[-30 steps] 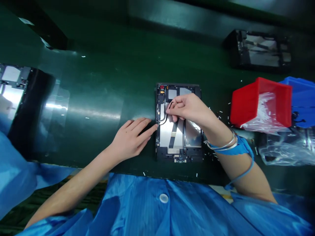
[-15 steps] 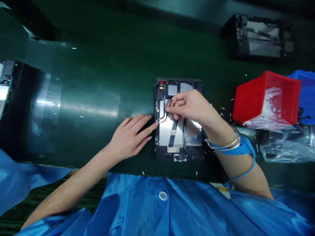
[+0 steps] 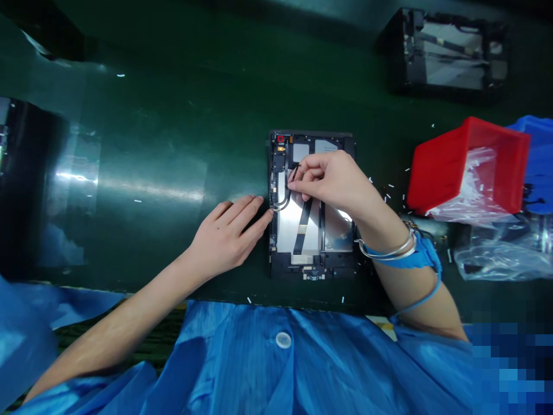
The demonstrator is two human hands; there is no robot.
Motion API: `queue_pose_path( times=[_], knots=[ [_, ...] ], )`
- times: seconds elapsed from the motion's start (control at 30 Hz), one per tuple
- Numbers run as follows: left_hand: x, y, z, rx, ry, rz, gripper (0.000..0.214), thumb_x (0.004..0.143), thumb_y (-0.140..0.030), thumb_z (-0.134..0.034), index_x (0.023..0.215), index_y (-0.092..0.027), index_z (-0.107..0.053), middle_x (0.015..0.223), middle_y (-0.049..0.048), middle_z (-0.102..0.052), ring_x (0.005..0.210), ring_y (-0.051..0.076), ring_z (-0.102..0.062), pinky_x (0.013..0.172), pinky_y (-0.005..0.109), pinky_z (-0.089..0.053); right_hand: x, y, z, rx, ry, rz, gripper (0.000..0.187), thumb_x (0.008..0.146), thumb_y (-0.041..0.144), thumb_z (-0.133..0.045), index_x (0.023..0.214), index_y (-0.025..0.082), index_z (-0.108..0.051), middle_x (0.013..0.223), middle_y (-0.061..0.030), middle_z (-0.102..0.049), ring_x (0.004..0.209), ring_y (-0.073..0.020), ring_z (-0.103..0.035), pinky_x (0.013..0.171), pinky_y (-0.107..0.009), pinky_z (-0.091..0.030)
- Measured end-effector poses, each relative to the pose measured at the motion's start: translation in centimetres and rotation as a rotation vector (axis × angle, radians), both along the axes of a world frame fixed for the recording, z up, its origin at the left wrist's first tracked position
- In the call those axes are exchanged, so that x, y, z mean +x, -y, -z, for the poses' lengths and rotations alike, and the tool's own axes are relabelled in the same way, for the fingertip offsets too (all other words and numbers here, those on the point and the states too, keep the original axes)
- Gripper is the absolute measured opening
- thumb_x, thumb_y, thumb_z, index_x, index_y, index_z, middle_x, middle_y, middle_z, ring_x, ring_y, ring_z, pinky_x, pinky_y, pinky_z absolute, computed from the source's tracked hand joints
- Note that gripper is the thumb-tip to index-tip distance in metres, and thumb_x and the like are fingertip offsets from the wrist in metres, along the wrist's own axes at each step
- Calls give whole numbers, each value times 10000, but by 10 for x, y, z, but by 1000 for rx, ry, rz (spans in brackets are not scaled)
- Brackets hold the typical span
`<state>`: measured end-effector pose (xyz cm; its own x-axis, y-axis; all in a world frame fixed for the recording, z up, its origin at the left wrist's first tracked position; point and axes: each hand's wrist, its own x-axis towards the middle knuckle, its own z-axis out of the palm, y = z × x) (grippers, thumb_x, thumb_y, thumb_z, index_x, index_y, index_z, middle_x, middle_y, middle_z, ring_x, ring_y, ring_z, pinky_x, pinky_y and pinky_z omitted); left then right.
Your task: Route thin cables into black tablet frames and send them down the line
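An opened tablet (image 3: 285,236) lies on the green table, its silvery inner plates and dark ribbon cable (image 3: 303,227) exposed. My right hand (image 3: 334,178) is above it, thumb and fingers pinched on a thin black cable (image 3: 287,199) that curves down to the left edge. The cable's free end sticks up past the fingertips. My left hand (image 3: 228,233) rests with fingers stretched out beside the tablet, one fingertip touching its left edge where the cable reaches it. My right hand covers part of the tablet's upper middle.
A red bin (image 3: 438,167) holding clear plastic bags stands at right, with a blue bin (image 3: 542,167) behind it and a clear bag (image 3: 501,259) in front. Stacked tablets (image 3: 453,57) sit back right. Another dark stack (image 3: 30,190) is far left. Small white scraps dot the table.
The view has shifted slightly. My right hand has moved a little left relative to the tablet, still pinching the cable, whose free end now slants differently. My left hand stays at the edge.
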<state>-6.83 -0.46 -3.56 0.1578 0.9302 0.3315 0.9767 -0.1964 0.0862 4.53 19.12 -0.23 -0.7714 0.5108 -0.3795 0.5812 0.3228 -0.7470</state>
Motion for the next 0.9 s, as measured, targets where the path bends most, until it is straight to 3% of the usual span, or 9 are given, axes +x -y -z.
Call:
queue_pose_path(
  times=[0.17,0.4,0.7,0.9],
  knots=[
    [1,-12,-5,20,-28,49,331,913,-274,-514,1169,-90,-614,1255,198,-614,1121,318,-599,834,399,-454,-1,2,3,28,16,6,67,719,189,-660,664,171,-627,501,24,-593,560,-132,-583,631,-309,-449],
    [-1,-20,3,-18,-53,86,403,944,-367,-469,1220,-105,-603,1316,207,-570,1177,328,-571,864,409,-442,-1,5,3,112,36,20,77,713,200,-654,643,182,-628,535,14,-609,611,-139,-588,647,-302,-452],
    [-3,-19,4,-27,-48,86,422,953,-377,-458,1243,-103,-596,1331,199,-561,1191,326,-564,876,412,-442,-3,8,-1,130,62,36,72,717,179,-650,650,174,-626,583,12,-601,641,-138,-576,686,-309,-446],
    [-3,-19,5,-57,-25,136,431,980,-312,-397,1311,-70,-530,1402,144,-508,1293,302,-481,953,419,-406,-2,10,-1,159,47,33,87,724,154,-629,643,184,-625,640,-4,-615,671,-149,-581,679,-314,-449]
  ],
)
